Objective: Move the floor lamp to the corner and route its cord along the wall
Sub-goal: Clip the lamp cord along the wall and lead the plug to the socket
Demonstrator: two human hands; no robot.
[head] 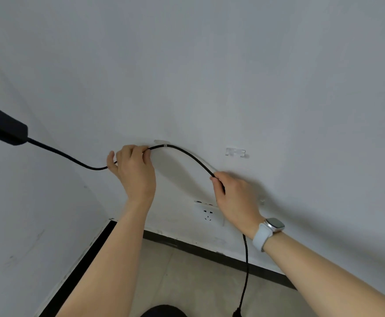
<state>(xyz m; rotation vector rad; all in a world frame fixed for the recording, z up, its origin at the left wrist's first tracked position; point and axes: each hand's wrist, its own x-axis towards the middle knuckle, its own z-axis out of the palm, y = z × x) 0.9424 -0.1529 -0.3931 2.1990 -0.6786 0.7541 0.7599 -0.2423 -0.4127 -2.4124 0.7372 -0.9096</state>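
A black cord [187, 155] runs from the dark lamp part [1, 126] at the left edge, dips, then arches along the white wall. At the top of the arch it passes through a clear clip [161, 143] stuck on the wall. My left hand [134, 170] pinches the cord just left of that clip. My right hand [234, 195] grips the cord lower on the right. Below my right wrist the cord hangs down to the floor, where its end [237, 313] is cut off by the frame.
A second clear clip [235, 152] sits on the wall to the right, with no cord in it. A white wall socket [207, 213] is below the arch. Black skirting [209, 250] lines both walls, which meet in a corner [111, 219]. The floor [187, 277] is beige tile.
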